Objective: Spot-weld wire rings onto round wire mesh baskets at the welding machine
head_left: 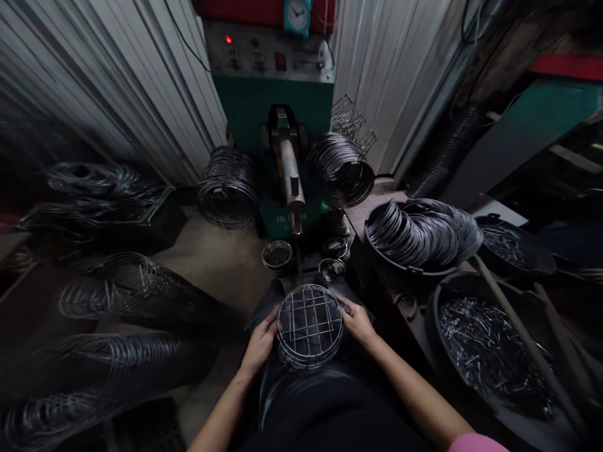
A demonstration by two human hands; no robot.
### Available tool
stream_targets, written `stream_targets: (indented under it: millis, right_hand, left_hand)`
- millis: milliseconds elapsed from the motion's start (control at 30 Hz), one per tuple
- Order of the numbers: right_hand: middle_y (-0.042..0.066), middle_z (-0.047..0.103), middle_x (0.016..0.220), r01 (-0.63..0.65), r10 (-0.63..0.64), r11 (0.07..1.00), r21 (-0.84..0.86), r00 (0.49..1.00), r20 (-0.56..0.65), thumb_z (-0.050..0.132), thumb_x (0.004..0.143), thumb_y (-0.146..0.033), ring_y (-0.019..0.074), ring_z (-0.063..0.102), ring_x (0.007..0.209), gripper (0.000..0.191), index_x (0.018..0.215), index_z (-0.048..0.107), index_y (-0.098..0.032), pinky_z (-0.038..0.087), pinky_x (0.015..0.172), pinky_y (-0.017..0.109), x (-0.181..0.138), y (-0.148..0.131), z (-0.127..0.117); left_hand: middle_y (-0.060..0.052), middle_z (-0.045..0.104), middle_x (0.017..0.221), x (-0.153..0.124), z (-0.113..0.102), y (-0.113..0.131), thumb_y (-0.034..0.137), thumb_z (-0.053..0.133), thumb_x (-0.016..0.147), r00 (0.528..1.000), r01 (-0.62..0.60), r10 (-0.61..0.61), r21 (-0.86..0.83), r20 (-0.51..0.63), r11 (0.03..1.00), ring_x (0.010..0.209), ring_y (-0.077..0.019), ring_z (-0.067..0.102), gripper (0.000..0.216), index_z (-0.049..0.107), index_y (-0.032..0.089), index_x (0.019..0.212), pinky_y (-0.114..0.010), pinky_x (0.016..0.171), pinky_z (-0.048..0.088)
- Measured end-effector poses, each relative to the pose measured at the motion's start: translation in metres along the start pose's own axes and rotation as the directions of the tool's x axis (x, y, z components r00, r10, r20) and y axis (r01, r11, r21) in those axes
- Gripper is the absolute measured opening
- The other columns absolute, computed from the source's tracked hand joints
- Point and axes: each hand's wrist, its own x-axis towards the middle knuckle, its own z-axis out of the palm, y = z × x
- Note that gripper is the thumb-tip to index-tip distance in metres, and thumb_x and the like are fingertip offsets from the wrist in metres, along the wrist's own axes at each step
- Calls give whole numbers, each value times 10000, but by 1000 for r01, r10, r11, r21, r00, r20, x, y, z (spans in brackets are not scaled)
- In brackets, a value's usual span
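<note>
A stack of round wire grids (309, 325) rests on my lap, over a dark apron. My left hand (260, 344) grips its left rim with the fingers curled round the wire. On the right rim my right hand (357, 320) is closed in the same way. Straight ahead stands a green welding machine (277, 107) with a metal arm (292, 177) reaching toward me. Three small round tins (277, 254) sit at its foot.
Wire rings hang in bundles on both sides of the machine (228, 186). A black tub of wire rings (421, 235) and a tub of short wire pieces (490, 351) stand to my right. Stacks of finished wire pieces (122, 292) lie on the floor at left.
</note>
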Motion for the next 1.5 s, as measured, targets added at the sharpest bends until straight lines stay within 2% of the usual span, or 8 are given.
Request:
stream_targets:
  millis: [200,300,400,533,733,900,1300,1500]
  right_hand:
    - [40,694,1086,-7,9,999,-32,999,53,564,754,-280,248,632,1043,345,1073,684,-226,456,959,416,-2,1,-5]
    - [31,701,1069,-34,36,999,-30,998,55,584,734,-247,251,637,1034,332,1046,696,-235,459,951,416,-1,3,-6]
    - [42,714,1032,-29,31,999,-30,998,57,600,724,-229,256,650,1002,325,1032,702,-224,468,935,419,0,4,-7]
    - [32,719,1019,-34,35,999,-12,997,67,608,724,-231,248,652,997,334,1046,696,-231,473,928,410,0,4,-7]
    - [32,705,1064,-84,83,996,18,994,76,601,728,-238,239,634,1036,370,1090,675,-226,444,962,407,-2,5,-5]
    - [34,685,1114,-81,80,997,8,993,82,590,743,-251,239,605,1090,377,1113,662,-227,407,1004,413,-5,6,-5]
    - [79,648,1181,33,-33,999,18,999,10,495,819,-280,222,579,1127,403,1199,596,-195,396,1025,416,-15,18,11]
    - [117,631,1199,65,-64,997,44,997,-40,453,836,-282,229,570,1138,415,1215,575,-168,393,1023,428,-20,24,19]
  left_hand:
    - [-96,644,1113,1,-8,4,460,596,691,997,-78,79,321,11,944,1117,-291,535,505,658,167,1098,-408,1042,337]
    - [-88,657,1008,7,-22,6,457,586,710,991,-120,76,455,114,882,1004,-282,574,489,651,202,1122,-424,997,375]
    - [-107,582,1194,12,-40,7,483,618,691,958,-184,36,516,284,836,1149,-293,494,579,598,219,1206,-417,1045,323]
    - [-112,286,1474,10,-50,4,506,706,612,903,-264,-40,627,427,733,1352,-338,230,846,423,230,1360,-473,1098,205]
    - [-208,181,1489,-9,-18,-6,508,768,518,960,-224,-10,789,280,572,1363,-391,150,1159,177,153,1450,-568,1069,177]
    - [-204,195,1483,-14,-7,-9,509,751,534,974,-206,32,818,224,538,1350,-390,181,1161,130,173,1455,-561,1050,209]
    - [-175,218,1486,-17,-7,-23,498,705,584,974,-210,67,763,215,611,1369,-372,152,1126,66,191,1458,-538,1080,137]
    - [-145,359,1422,-26,-6,-25,514,620,650,973,-220,90,748,211,626,1349,-385,206,1042,39,207,1458,-545,1089,80]
